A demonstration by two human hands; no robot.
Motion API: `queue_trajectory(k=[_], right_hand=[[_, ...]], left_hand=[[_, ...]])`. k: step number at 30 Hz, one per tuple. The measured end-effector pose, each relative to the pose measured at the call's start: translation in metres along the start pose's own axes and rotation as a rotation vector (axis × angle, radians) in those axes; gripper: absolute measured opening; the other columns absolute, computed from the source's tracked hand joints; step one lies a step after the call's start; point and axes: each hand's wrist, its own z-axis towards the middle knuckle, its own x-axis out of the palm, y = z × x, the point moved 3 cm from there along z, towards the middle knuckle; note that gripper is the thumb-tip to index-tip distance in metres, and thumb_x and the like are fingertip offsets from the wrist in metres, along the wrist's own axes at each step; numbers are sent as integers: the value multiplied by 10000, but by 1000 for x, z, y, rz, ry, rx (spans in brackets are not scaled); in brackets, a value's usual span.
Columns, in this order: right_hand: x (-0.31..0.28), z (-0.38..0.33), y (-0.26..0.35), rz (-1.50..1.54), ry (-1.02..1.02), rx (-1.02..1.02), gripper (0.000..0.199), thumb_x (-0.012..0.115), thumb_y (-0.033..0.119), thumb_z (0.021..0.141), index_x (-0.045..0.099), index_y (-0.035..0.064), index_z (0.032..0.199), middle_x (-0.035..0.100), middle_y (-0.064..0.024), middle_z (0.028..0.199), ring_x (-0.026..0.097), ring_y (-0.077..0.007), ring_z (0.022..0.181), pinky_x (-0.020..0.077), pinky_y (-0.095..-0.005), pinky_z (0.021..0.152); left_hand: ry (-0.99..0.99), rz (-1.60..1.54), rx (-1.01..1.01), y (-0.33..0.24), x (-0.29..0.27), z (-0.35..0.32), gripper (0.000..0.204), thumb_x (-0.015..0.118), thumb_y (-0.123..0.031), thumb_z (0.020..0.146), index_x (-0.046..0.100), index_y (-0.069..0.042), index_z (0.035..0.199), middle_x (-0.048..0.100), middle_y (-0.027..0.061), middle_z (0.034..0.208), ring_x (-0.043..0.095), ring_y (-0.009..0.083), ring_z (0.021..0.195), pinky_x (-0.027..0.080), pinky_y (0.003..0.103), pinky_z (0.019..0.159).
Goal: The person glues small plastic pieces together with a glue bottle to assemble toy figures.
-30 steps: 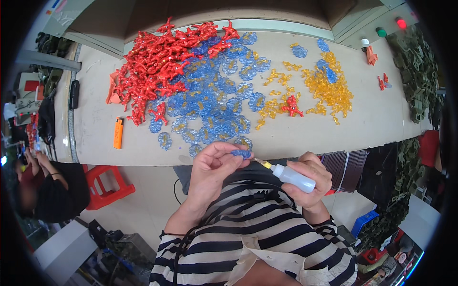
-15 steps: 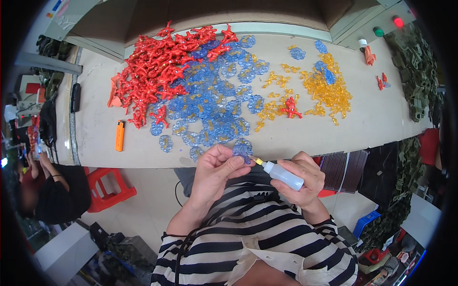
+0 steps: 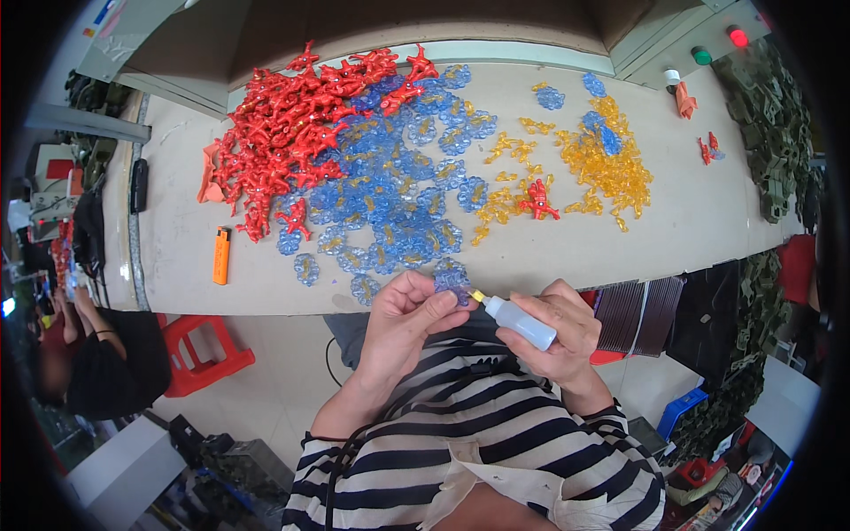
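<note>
My left hand (image 3: 403,320) pinches a light, brittle-looking blue plastic piece (image 3: 453,280) by its edge; my right hand (image 3: 558,329) grips the small squeeze bottle (image 3: 516,320).

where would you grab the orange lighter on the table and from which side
Grip the orange lighter across its narrow width at mid-body, coming straight down from above. It lies flat on the table with its long axis running away from the person, and both long sides look free: the nearest blue piece sits apart to its right, so fingers should fit either side.
</note>
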Motion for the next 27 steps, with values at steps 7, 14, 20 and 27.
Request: queue_trajectory(k=[7,14,20,27], right_hand=[[-6,-3,-12,107,-91,176,374,773,27,614,632,-27,956,638,-118,777,557,-194,617,441,-261,551],[10,7,-31,-69,-85,260,317,714,-2,664,641,21,972,644,-98,936,576,-284,893,445,-345,807],[23,10,-35,70,-74,313,301,728,23,675,637,14,962,647,-118,948,606,-274,903,468,-348,787],[-33,17,-63,-577,-208,173,235,657,-24,713,663,32,940,601,-115,922,546,-267,842,450,-330,740]], left_hand=[[-20,41,75,0,2,-2,393,570,-11,872,473,19,1251,633,132,948,657,256,876,568,301,757],[-15,145,22,5,3,-3,411,551,2,880,449,25,1278,625,156,983,652,273,895,567,306,768],[-53,21,-40,8,6,-3,368,500,-12,910,454,25,1274,629,174,1017,652,296,898,565,327,779],[-4,120,-56,12,6,-2,345,493,-20,916,470,31,1256,635,173,1010,654,299,891,568,333,768]])
